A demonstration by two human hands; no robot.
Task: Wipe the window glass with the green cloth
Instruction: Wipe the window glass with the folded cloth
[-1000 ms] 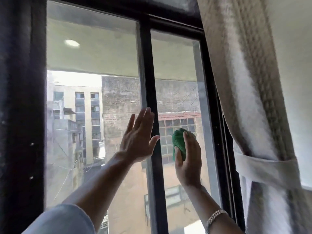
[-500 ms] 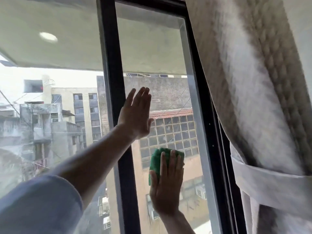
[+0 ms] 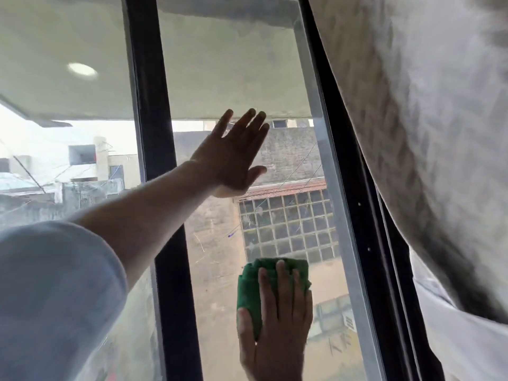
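The window glass (image 3: 233, 78) of the right pane fills the middle of the view, between two black frame bars. My right hand (image 3: 277, 323) lies flat low on this pane and presses a folded green cloth (image 3: 248, 290) against the glass; the cloth sticks out above and left of my fingers. My left hand (image 3: 236, 158) is higher up, palm flat on the same pane with its fingers spread and nothing in it. Its forearm crosses the black centre mullion (image 3: 156, 133).
A second glass pane (image 3: 68, 105) lies left of the mullion. A thick grey-white curtain (image 3: 426, 133), gathered by a white tie-back (image 3: 467, 325), hangs close along the right frame (image 3: 365, 215). Buildings show through the glass outside.
My right hand has slid the green cloth down the right pane. My left hand moved from the mullion onto the right pane, and the view has shifted closer and to the right.
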